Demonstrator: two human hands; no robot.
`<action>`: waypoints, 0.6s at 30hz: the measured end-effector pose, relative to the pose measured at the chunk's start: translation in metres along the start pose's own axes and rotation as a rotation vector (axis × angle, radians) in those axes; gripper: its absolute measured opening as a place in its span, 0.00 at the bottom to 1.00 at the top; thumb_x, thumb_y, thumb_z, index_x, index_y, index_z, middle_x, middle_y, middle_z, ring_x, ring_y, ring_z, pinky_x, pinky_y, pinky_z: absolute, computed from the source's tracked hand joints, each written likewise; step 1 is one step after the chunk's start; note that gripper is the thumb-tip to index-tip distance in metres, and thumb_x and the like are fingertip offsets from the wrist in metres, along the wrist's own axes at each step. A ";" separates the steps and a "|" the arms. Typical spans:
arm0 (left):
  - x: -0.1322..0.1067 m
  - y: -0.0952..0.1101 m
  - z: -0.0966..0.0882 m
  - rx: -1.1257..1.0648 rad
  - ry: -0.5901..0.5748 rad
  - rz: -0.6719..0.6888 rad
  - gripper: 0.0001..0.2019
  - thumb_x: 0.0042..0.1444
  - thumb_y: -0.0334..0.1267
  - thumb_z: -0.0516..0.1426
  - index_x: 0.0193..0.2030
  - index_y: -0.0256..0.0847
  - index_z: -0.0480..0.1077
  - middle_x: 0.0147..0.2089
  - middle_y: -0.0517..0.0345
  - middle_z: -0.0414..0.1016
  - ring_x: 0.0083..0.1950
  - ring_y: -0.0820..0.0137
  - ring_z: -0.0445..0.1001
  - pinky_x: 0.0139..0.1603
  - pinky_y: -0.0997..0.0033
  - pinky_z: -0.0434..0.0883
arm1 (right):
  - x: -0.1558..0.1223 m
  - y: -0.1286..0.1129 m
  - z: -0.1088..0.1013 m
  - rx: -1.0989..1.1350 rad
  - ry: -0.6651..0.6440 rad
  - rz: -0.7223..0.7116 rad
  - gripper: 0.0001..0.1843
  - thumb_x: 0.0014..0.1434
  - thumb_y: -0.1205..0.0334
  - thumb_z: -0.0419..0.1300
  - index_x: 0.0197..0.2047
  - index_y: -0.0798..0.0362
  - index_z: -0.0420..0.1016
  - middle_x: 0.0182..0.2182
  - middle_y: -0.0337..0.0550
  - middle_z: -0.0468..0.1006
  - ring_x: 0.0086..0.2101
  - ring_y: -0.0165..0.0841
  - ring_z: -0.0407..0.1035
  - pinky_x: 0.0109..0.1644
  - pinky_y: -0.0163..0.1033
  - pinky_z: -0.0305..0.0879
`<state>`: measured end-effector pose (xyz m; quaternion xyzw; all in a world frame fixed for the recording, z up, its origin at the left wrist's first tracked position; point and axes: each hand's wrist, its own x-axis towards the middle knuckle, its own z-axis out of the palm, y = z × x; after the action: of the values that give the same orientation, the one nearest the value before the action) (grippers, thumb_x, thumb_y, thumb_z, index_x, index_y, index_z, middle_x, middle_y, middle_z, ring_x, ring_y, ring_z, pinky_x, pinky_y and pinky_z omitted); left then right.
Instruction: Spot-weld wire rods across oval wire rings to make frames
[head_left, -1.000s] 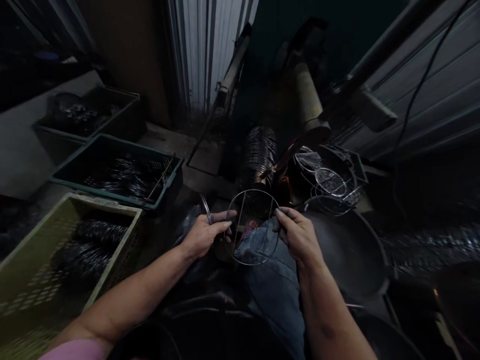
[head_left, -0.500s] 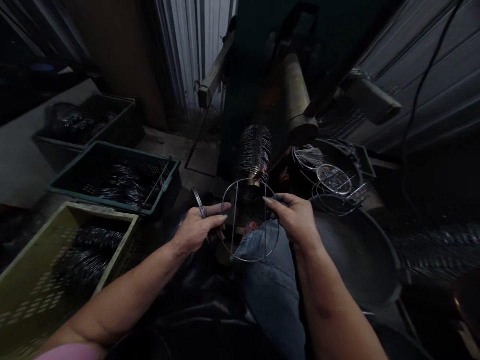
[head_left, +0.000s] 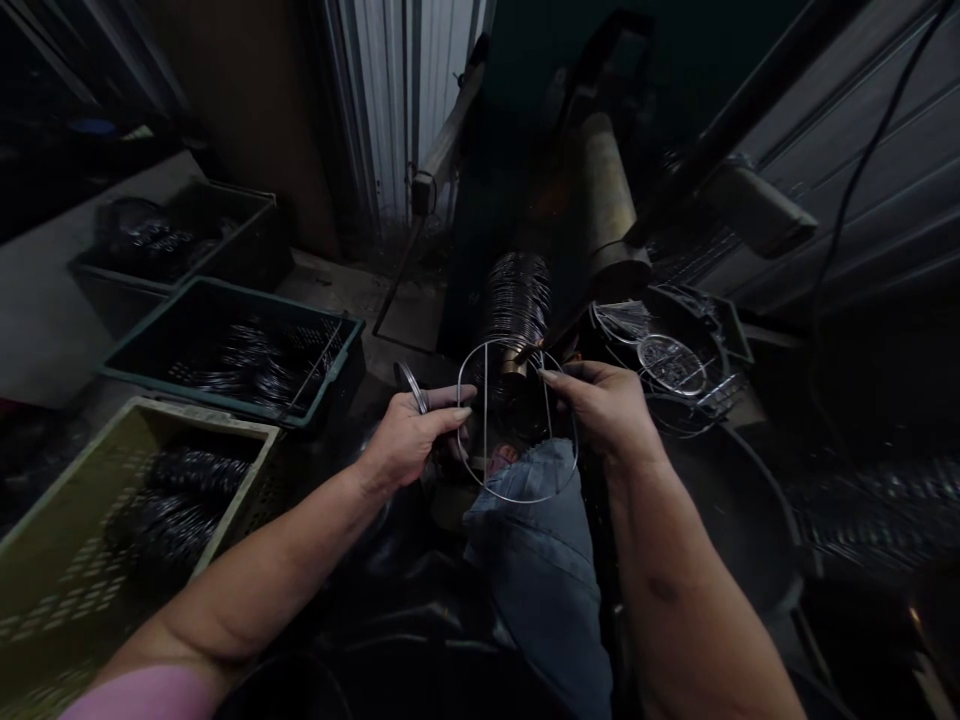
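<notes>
A round wire ring with two straight crossbars is held upright between my hands, in front of the machine. My right hand is closed, thumb and fingers pinching the ring's right side near a crossbar. My left hand is closed too, its thumb and forefinger at the ring's left rim. A few more wire rings, seen edge-on, are looped over that hand. Behind the ring, a stack of dark wire rings hangs below the machine, with a brass-coloured metal end at its front.
To the left stand a yellow crate and a green crate, both holding dark wire parts. A thick metal cylinder juts out at upper right. Beneath it sits wirework over a large dark basin.
Both hands and the ring have shifted slightly right and up in the view. The surroundings also shift a little as the head turns. The grip looks the same.
</notes>
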<state>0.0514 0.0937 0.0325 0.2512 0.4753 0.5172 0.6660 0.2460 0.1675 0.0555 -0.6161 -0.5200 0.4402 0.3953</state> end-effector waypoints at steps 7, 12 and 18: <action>0.004 0.000 0.001 0.005 0.047 0.041 0.23 0.42 0.33 0.62 0.48 0.35 0.71 0.19 0.63 0.68 0.19 0.77 0.65 0.20 0.74 0.67 | -0.010 -0.002 -0.002 0.231 -0.062 0.097 0.15 0.38 0.57 0.68 0.25 0.58 0.71 0.13 0.35 0.67 0.12 0.20 0.53 0.12 0.26 0.44; 0.008 -0.003 0.005 0.161 0.007 0.159 0.27 0.40 0.37 0.64 0.50 0.37 0.70 0.20 0.64 0.70 0.22 0.77 0.65 0.25 0.76 0.65 | -0.036 0.023 -0.008 0.376 -0.054 0.092 0.14 0.42 0.57 0.66 0.31 0.57 0.72 0.15 0.35 0.69 0.10 0.20 0.52 0.11 0.26 0.42; 0.012 -0.007 0.014 0.310 -0.028 0.183 0.28 0.39 0.37 0.65 0.51 0.36 0.70 0.20 0.63 0.69 0.23 0.75 0.65 0.29 0.73 0.65 | -0.051 0.038 -0.014 0.416 -0.002 0.079 0.13 0.45 0.57 0.65 0.32 0.57 0.72 0.16 0.35 0.70 0.10 0.19 0.50 0.12 0.27 0.47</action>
<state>0.0668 0.1049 0.0283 0.4001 0.5150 0.4927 0.5762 0.2663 0.1109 0.0304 -0.5408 -0.3936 0.5537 0.4959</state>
